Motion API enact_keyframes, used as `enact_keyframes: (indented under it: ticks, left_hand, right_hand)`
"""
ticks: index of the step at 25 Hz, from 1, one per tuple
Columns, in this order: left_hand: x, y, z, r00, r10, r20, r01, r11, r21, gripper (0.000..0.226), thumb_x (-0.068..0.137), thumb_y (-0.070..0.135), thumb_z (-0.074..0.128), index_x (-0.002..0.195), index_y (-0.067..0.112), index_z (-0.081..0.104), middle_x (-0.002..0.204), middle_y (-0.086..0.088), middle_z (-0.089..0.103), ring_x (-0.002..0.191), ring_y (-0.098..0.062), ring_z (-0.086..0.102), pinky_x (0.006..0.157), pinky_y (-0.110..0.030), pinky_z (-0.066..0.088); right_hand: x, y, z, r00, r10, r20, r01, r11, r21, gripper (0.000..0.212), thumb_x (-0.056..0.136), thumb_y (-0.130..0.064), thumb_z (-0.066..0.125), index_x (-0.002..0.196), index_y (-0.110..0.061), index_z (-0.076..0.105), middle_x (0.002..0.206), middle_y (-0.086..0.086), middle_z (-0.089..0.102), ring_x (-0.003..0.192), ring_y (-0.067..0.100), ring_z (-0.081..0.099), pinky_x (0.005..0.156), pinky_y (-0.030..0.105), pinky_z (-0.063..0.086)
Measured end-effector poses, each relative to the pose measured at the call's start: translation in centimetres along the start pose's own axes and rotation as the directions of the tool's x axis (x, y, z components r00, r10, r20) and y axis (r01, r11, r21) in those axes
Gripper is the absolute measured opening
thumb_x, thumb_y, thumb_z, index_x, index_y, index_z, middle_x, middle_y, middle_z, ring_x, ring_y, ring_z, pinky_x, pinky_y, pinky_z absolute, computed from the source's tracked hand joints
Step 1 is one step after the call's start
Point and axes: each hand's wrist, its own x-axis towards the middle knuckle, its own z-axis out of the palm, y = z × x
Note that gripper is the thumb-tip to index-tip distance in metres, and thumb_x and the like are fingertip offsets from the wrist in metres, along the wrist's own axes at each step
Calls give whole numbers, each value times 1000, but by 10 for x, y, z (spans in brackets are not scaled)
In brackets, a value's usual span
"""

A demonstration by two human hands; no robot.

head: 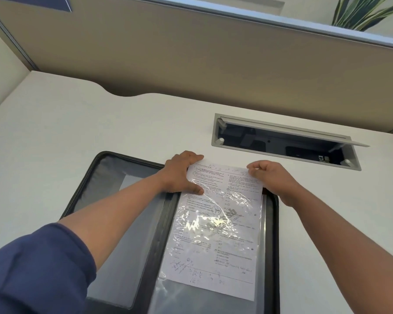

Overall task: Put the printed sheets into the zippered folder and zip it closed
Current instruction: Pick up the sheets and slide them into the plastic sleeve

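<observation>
A black zippered folder (84, 189) lies spread flat on the white desk, its zip undone all around. On its right half, the printed sheets (216, 250) sit partway inside a clear plastic sleeve (204, 298); their top end sticks out past the folder's far edge. My left hand (182, 173) grips the sheets' top left corner, thumb pressed on the page. My right hand (272, 175) pinches the top right corner. The left half of the folder shows a grey pocket with a white sheet (128, 181) behind it, partly hidden by my left forearm.
An open cable hatch (284, 141) with a raised lid is set into the desk just beyond the right hand. A beige partition (213, 53) closes off the back of the desk. A plant (363, 12) shows above it at the top right.
</observation>
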Motion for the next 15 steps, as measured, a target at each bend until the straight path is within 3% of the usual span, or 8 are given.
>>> enact_keyframes:
  ticks: [4, 10, 15]
  left_hand:
    - [-2, -1, 0, 1000, -15, -5, 15, 999, -34, 109, 61, 52, 93, 154, 32, 38, 151, 7, 40, 136, -18, 37, 119, -44, 26]
    - [-7, -6, 4, 997, 16, -72, -30, 982, -188, 78, 58, 41, 97, 129, 30, 66, 122, 15, 58, 118, -11, 55, 108, -36, 43]
    - [-7, -6, 3, 992, 89, -90, -102, 982, -158, 49, 59, 42, 97, 102, 31, 76, 110, 14, 64, 106, -9, 60, 100, -43, 48]
  right_hand:
    - [8, -13, -3, 996, -44, 74, 55, 987, -152, 20, 102, -15, 60, 102, -28, 75, 106, -6, 74, 97, 13, 68, 67, 21, 51]
    - [-6, -8, -2, 986, -75, 146, 106, 970, -220, 24, 101, -10, 58, 97, -24, 77, 101, -4, 78, 96, 19, 72, 84, 39, 61]
    - [-17, -7, 1, 969, -54, 240, 119, 957, -265, 28, 98, -8, 57, 95, -25, 79, 101, -10, 78, 97, 16, 71, 72, 27, 55]
